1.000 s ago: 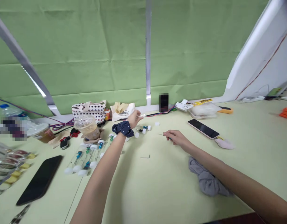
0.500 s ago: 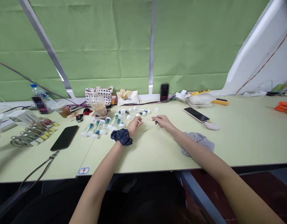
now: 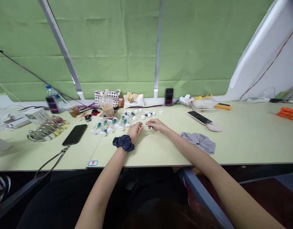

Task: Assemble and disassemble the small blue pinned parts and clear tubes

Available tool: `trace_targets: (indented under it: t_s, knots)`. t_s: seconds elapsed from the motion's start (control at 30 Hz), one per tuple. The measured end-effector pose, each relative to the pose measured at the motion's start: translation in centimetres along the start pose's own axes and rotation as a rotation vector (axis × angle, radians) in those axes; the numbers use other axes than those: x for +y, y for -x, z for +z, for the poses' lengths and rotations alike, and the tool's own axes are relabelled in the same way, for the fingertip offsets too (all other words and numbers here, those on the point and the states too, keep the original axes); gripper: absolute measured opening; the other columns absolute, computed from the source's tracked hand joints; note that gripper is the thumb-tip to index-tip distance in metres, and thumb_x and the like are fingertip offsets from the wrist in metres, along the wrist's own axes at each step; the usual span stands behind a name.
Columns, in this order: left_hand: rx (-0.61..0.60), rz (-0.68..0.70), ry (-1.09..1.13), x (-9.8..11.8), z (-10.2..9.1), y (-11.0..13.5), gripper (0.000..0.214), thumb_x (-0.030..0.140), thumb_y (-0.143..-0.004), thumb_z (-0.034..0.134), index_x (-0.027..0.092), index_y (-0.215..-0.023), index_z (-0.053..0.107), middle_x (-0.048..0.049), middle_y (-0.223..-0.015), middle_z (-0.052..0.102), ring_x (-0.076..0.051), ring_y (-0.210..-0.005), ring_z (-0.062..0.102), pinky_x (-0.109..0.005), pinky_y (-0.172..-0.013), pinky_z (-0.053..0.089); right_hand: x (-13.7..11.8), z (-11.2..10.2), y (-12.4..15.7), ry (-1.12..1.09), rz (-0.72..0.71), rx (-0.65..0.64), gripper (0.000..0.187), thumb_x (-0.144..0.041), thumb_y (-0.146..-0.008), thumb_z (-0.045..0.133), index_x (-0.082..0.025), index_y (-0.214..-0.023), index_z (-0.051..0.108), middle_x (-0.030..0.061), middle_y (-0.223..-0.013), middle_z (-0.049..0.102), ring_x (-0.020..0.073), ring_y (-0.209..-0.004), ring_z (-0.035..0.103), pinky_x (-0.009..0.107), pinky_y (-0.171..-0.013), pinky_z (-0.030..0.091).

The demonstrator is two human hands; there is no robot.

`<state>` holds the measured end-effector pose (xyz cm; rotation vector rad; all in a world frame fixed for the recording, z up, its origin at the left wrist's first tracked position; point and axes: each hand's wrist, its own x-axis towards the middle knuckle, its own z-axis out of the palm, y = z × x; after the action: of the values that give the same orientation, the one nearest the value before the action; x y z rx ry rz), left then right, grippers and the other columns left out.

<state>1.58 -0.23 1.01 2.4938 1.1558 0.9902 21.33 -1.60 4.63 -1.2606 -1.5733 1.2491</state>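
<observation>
My left hand (image 3: 136, 130), with a dark scrunchie (image 3: 123, 142) on its wrist, pinches one end of a small clear tube (image 3: 145, 126) just above the pale green table (image 3: 160, 149). My right hand (image 3: 156, 125) meets it from the right, its fingers closed on a thin tool with a blue-green tip at the tube's other end. Just beyond the hands lies a row of several clear tubes with white caps (image 3: 108, 125), and more tubes and loose white caps (image 3: 143, 113) lie behind.
A black phone (image 3: 75, 134) and a rack of metal clips (image 3: 43, 131) lie at the left. A grey cloth (image 3: 198, 142), a second phone (image 3: 199, 117), a drink cup (image 3: 107, 106), a patterned pouch (image 3: 105, 94) and cables line the back by the green screen.
My left hand drew back from the far tubes with a small tube, my right hand moved left to meet it, and the view dropped to show the table's front edge.
</observation>
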Motion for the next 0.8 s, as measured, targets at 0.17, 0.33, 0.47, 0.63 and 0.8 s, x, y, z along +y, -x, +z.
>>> trace_targets:
  t_s: [0.17,0.33,0.47,0.63,0.8]
  knots:
    - [-0.016,0.016,-0.071,0.0,0.0,0.1,0.029,0.041,-0.093,0.04,0.022,-0.111,0.051,-0.0064,-0.1,0.066,-0.021,-0.091,0.06,-0.034,-0.081,0.043,0.5,-0.2,-0.2,-0.009,0.004,-0.069,0.045,-0.055,-0.073,0.066,-0.015,-0.093,0.059,-0.0009,-0.066,0.06,0.0024,-0.042,0.026,0.017,-0.041,0.019]
    - [-0.042,0.031,-0.147,0.3,0.0,0.2,0.028,0.041,-0.093,0.04,0.022,-0.109,0.053,-0.0066,-0.097,0.066,-0.023,-0.093,0.059,-0.035,-0.081,0.042,1.1,-0.2,-0.4,0.028,-0.026,-0.136,0.042,-0.053,-0.076,0.063,-0.016,-0.094,0.056,-0.0016,-0.067,0.059,0.0039,-0.045,0.033,0.018,-0.045,0.028]
    - [-0.031,-0.001,-0.15,0.5,0.0,0.2,0.028,0.04,-0.094,0.039,0.021,-0.11,0.052,-0.0071,-0.096,0.066,-0.022,-0.088,0.06,-0.034,-0.078,0.042,1.2,0.4,-0.9,0.053,-0.084,-0.13,0.033,-0.05,-0.084,0.054,-0.017,-0.09,0.053,-0.0062,-0.059,0.047,0.0062,-0.045,0.037,0.019,-0.046,0.032]
    - [-0.047,0.026,-0.165,0.7,0.0,0.2,0.026,0.038,-0.093,0.041,0.021,-0.109,0.053,-0.0074,-0.096,0.065,-0.023,-0.093,0.059,-0.035,-0.081,0.042,1.2,1.1,-1.7,0.195,-0.1,-0.072,0.026,-0.041,-0.091,0.043,-0.017,-0.086,0.054,-0.0056,-0.056,0.043,0.0083,-0.045,0.041,0.019,-0.046,0.034]
    - [-0.009,0.007,-0.175,0.5,0.1,0.2,0.026,0.038,-0.093,0.043,0.021,-0.109,0.053,-0.0084,-0.097,0.065,-0.024,-0.096,0.059,-0.035,-0.082,0.043,0.8,1.9,-2.0,0.285,-0.141,-0.013,0.024,-0.034,-0.091,0.04,-0.017,-0.083,0.055,-0.0023,-0.069,0.051,0.0081,-0.05,0.044,0.02,-0.048,0.036]
